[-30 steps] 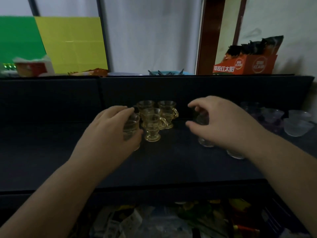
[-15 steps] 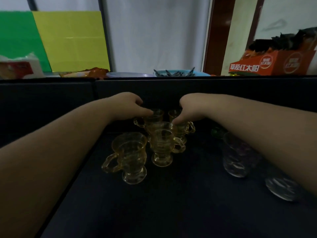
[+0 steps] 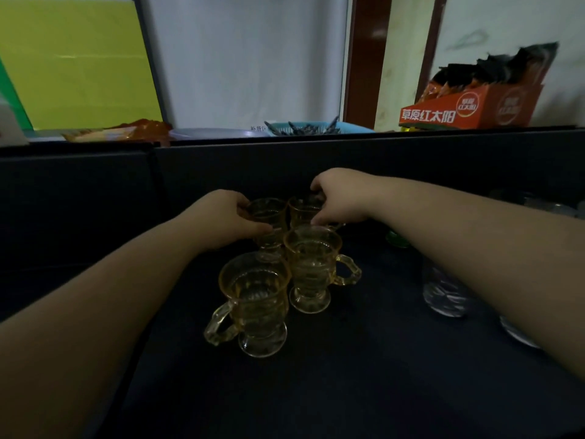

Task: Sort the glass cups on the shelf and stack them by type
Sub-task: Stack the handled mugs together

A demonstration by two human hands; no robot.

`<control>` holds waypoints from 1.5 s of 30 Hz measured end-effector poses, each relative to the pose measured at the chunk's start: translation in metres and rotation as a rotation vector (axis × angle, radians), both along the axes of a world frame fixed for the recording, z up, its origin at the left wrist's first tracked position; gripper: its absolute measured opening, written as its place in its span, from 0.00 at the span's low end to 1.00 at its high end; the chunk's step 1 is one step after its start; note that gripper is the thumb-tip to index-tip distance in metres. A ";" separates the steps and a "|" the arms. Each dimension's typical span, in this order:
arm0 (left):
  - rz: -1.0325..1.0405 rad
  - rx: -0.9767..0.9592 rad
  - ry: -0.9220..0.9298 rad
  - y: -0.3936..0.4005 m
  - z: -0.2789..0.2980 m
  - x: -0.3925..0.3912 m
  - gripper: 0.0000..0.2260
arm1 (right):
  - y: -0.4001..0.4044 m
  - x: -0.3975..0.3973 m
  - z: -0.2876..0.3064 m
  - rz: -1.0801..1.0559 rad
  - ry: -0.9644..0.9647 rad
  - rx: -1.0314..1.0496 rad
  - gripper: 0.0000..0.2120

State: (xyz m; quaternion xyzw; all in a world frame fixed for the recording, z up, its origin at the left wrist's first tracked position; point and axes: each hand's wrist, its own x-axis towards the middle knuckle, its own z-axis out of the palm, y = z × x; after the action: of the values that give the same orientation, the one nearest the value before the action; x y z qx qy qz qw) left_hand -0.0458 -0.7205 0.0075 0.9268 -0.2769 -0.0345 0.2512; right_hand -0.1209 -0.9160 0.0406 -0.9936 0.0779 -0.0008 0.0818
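Your left hand [image 3: 221,218]: it is wrapped around the back left amber cup [image 3: 267,217], thumb in front and fingers behind.
Your right hand [image 3: 340,196]: it grips the back right amber cup [image 3: 302,210] from the right side, with the fingers over the rim.
Back cups: the two stand side by side and close to the dark back wall of the shelf [image 3: 364,375].
Front right amber cup [image 3: 311,267]: it stands upright just in front of the two back cups. Its handle points right.
Front left amber cup [image 3: 254,304]: it stands upright, nearest to you, just beside the front right one. Its handle points left.
All four amber cups: they make a tight bunch in the middle of the shelf. None is stacked in another.
Clear glass cup [image 3: 444,294]: it sits to the right, partly under your right arm, apart from the amber bunch.
Second clear glass [image 3: 519,332]: only its edge shows below your right arm.
More clear cups [image 3: 544,205]: they are far right near the back and too dim to count.
Orange box [image 3: 468,106]: it rests on the ledge above the shelf, at the right.
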 end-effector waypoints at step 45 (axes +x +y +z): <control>0.057 -0.606 0.173 0.028 -0.058 -0.086 0.14 | 0.039 -0.086 -0.101 -0.190 -0.568 0.911 0.29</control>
State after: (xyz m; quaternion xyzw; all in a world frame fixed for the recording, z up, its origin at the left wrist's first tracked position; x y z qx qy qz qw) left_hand -0.1320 -0.6926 -0.0508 0.8109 -0.2260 -0.0222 0.5394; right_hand -0.2072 -0.8775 -0.0605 -0.8068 0.1344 -0.2428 0.5216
